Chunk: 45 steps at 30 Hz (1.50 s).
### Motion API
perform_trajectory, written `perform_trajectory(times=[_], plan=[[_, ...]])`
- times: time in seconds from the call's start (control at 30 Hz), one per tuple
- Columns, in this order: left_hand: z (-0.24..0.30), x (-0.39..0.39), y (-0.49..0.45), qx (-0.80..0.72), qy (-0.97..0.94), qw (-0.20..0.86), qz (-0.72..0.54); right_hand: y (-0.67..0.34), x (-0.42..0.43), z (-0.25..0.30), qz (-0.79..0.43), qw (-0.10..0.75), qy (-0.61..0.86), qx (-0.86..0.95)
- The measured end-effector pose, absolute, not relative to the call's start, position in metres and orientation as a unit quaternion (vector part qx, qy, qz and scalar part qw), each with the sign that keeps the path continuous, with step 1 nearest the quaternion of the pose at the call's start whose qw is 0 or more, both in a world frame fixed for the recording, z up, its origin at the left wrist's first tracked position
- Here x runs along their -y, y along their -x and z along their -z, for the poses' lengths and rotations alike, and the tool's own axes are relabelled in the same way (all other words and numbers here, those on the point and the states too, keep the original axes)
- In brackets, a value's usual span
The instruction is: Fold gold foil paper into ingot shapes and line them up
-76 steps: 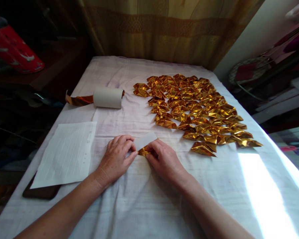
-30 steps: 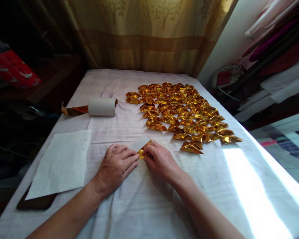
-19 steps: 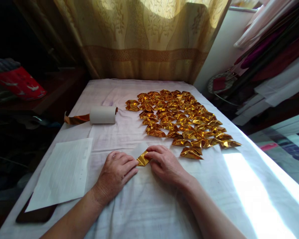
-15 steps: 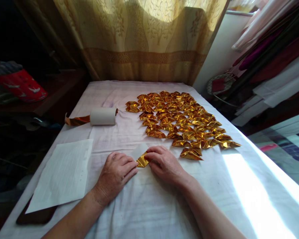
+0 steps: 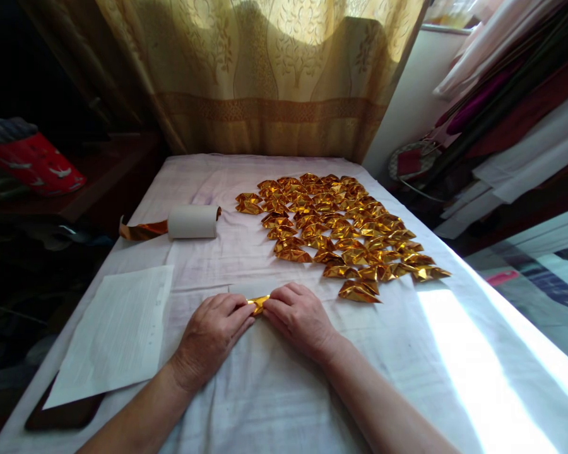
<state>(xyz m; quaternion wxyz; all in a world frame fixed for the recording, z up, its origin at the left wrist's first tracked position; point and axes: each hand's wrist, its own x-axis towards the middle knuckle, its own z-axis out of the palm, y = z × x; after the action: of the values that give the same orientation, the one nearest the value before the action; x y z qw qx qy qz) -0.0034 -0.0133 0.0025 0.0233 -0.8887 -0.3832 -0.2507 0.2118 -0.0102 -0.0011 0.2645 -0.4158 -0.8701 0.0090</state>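
Between my two hands lies a small sheet of gold foil paper (image 5: 259, 305), with a narrow folded band of gold facing me and its pale side (image 5: 246, 289) stretching out behind. My left hand (image 5: 216, 328) has its fingers together and pressed on the left end of the gold band. At the right end, my right hand (image 5: 297, 317) pinches the same band, fingertips curled against the cloth. Both hands cover the ends of the sheet. Folded gold foil ingots (image 5: 345, 243) stand in several rows beyond my right hand, the nearest foil ingot (image 5: 358, 291) just past it.
A white cardboard tube (image 5: 192, 222) with a copper-coloured foil strip (image 5: 144, 231) lies at the left. Closer to me, a printed paper sheet (image 5: 116, 334) partly covers a dark flat case (image 5: 66, 408). White cloth (image 5: 284, 403) covers the surface; a curtain (image 5: 265, 75) hangs behind.
My hands have drawn closer together and slightly left. The foil paper has turned from slanted to straight across, and its gold part now shows as a narrower band.
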Motion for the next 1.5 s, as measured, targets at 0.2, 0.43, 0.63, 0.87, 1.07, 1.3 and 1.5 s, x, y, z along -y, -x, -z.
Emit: perform_trajectory(times=[0.2,0.43,0.63,0.87,1.07,1.3,1.5], plan=[[-0.002,0.011,0.009,0.357,0.894,0.069,0.262,-0.22,0.01,-0.003,-0.033,0.246,0.391,0.886],[0.0,0.009,0.016,0.344,0.897,0.084,0.263,-0.234,0.007,-0.006,-0.073,0.255,0.38,0.886],[-0.007,0.025,0.006,0.353,0.905,0.018,0.238,-0.23,0.008,-0.005,-0.081,0.246,0.38,0.888],[-0.008,0.03,0.003,0.35,0.911,0.002,0.22,-0.234,0.006,-0.003,-0.137,0.261,0.388,0.873],[-0.004,0.031,0.003,0.36,0.908,-0.006,0.216,-0.229,0.007,0.0,-0.131,0.266,0.451,0.842],[-0.004,0.031,0.0,0.363,0.905,-0.007,0.223,-0.219,0.008,0.004,-0.134,0.273,0.509,0.805],[-0.005,0.031,0.001,0.358,0.907,0.01,0.221,-0.214,0.009,0.006,-0.117,0.275,0.534,0.791]])
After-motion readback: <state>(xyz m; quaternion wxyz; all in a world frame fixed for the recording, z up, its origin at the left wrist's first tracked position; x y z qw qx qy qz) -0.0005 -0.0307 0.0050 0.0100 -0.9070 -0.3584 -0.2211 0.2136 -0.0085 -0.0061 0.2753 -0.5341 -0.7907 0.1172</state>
